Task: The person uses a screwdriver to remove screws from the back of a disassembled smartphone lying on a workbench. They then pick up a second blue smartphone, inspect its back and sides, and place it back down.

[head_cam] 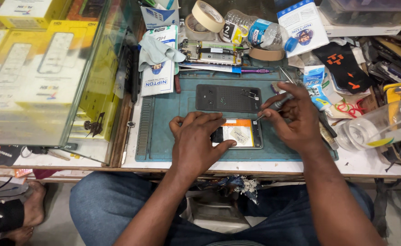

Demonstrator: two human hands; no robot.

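An opened phone [239, 134] lies face down on a teal work mat [164, 114], showing an orange and white inside. My left hand [196, 143] rests flat on its left half, fingers pinning it to the mat. My right hand [291, 118] is shut on a thin screwdriver [273, 107], whose tip points down at the phone's upper right edge. Beyond the phone sits a black perforated pad [228, 98] with small parts on it.
A bare phone frame with circuit board [212, 52], tape rolls [207, 16], a plastic bottle [255, 32] and white boxes [157, 68] crowd the back. A glass case [41, 68] stands at the left. A clear jar [378, 127] lies at the right. Someone's bare foot [32, 205] shows lower left.
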